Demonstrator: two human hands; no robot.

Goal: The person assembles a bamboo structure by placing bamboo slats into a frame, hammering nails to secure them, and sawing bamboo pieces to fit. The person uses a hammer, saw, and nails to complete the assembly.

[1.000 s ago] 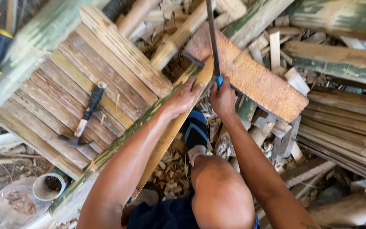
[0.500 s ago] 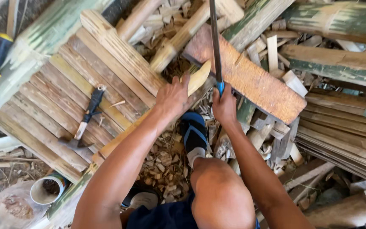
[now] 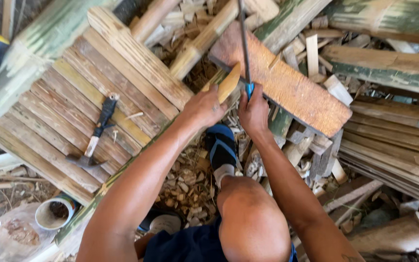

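Bamboo strip (image 3: 229, 83), pale and short, stands tilted on the near edge of a reddish wooden plank (image 3: 287, 85), at about twelve o'clock from the person's knee. Left hand (image 3: 203, 107) is clamped around the strip's lower end, fingers folded under it and thumb close to the cutting line. Right hand (image 3: 254, 110) is closed tight on the blue handle of a long dark blade (image 3: 243, 39), which rises straight toward twelve o'clock and out of view; its edge appears to sit against the strip's right side, though the contact point is too narrow to confirm. Directly below the hands, at six o'clock, a foot in a blue and black sandal (image 3: 221, 148) rests among loose chips. At nine o'clock lies a panel of flat bamboo slats (image 3: 64, 111) with a hammer (image 3: 95, 133) resting on it, well apart from both hands. A small white pot (image 3: 54, 213) sits at seven o'clock. Split bamboo lengths pile up from one to four o'clock. Risk noted: the holding hand is just beside the blade, so a slip or sudden split could carry the edge into the fingers; the plank rests on loose offcuts and may rock under force; the foot lies under the work line.
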